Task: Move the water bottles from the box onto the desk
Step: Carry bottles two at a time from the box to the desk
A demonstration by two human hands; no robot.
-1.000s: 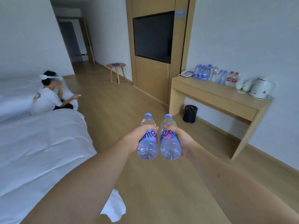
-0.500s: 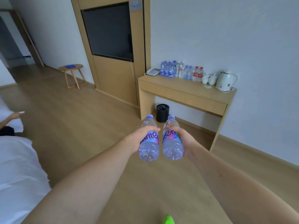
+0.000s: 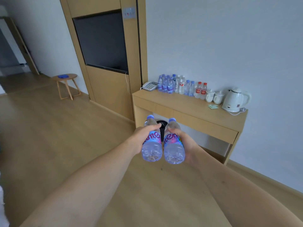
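While both bottles are up in the air like this, the carrying is the easy part and the setting down is what will need care. The left bottle (image 3: pixel 151 141) sits in the left hand (image 3: pixel 141 139), fingers curled round its label with the thumb laid across the shoulder; the right bottle (image 3: pixel 173 144) is wrapped the same way in the right hand (image 3: pixel 186 144). They are held out in front, side by side and nearly touching, caps tipped away toward the desk (image 3: pixel 193 108), which is ahead and not yet within reach. On the desk's back edge stands a row of bottles (image 3: pixel 180 86) against the wall, with a telephone (image 3: pixel 150 86) at its left end, two white cups (image 3: pixel 214 95) and a kettle (image 3: pixel 233 99) to its right. I would say the front strip of the desktop before that row is the sensible landing place: it is bare wood, and going there avoids threading between bottles that would topple at a nudge. To do it well, I would bring the bottles upright before they come down, land each flat on its base, and let go only once it stands on its own. Setting them down one at a time seems safer than both together, since they ride so close they could knock each other. The black bin (image 3: pixel 161 126) under the desk is worth minding with the feet. The box is nowhere in sight from here.
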